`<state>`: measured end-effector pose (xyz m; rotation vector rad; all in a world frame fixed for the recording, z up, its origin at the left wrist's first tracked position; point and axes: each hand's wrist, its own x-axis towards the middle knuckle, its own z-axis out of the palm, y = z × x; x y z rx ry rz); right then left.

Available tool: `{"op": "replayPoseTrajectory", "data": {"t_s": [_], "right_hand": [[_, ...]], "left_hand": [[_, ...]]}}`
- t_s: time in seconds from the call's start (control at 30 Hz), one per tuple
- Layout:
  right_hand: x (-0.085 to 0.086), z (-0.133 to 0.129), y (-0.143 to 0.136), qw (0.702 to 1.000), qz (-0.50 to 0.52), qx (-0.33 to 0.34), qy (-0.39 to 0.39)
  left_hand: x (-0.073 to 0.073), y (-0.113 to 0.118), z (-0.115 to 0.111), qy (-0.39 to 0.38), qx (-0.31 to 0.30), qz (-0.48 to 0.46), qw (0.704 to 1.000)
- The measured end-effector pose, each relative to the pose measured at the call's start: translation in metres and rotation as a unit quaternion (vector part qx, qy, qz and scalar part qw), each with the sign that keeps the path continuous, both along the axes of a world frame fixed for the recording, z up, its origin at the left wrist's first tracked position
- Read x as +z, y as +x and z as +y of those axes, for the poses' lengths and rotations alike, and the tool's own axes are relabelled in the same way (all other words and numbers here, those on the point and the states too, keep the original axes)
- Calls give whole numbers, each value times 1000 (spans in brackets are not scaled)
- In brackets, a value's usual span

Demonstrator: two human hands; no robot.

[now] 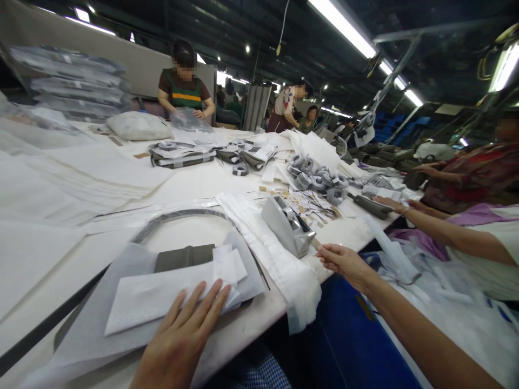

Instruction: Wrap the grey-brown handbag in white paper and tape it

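Observation:
My left hand (188, 327) lies flat, fingers spread, on a folded white sheet (148, 297). Under that sheet is a dark olive bag (184, 258), mostly covered by translucent tissue paper (127, 265). The bag's wrapped grey handle (182, 215) arches up behind it. To the right stands a grey tape dispenser (279, 224). My right hand (344, 263) is at its front edge, thumb and fingers pinched on a short strip of tape (314, 245). Much of the bag's body is hidden by the paper.
White foam sheets (279, 259) run under the dispenser. Beyond it lie paper scraps (312, 208), coiled grey straps (320, 175) and more bags (182, 156). A co-worker's arms (438, 221) reach in from the right. A blue bin (344, 335) stands below the table edge.

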<state>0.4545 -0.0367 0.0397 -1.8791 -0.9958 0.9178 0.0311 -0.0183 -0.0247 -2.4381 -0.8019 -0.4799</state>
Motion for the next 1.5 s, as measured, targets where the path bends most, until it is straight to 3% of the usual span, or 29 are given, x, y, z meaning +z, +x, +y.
{"op": "replayPoseTrajectory", "data": {"t_s": [0.07,0.13,0.27,0.37,0.47,0.67,0.9,1.17,1.33,1.4,1.5], "right_hand": [[-14,4,1,999,-27,-11,13],[-16,3,3,998,-59,-21,26],[6,-13,-3,973,-218,21,72],[35,-21,-26,915,-351,161,114],[59,-12,-63,858,-384,310,143],[83,47,-150,722,-405,543,141],[64,122,-219,583,-491,642,85],[60,149,-254,450,-568,690,10],[57,167,-261,426,-584,691,-14],[51,177,-257,443,-556,703,-12],[42,193,-248,495,-491,717,-1]], "left_hand": [[0,0,0,-4,1,-6,1000],[1,0,0,-5,-4,-14,1000],[0,1,0,-8,-6,-20,1000],[0,1,-2,-17,-4,-30,999],[3,4,-5,-43,10,-42,998],[8,10,-11,-85,33,-76,993],[2,15,-10,-61,42,-148,986],[1,19,-9,-54,50,-168,983],[-1,20,-9,-51,53,-198,977],[-1,20,-9,-51,53,-199,977],[-1,20,-8,-51,53,-197,978]]}}
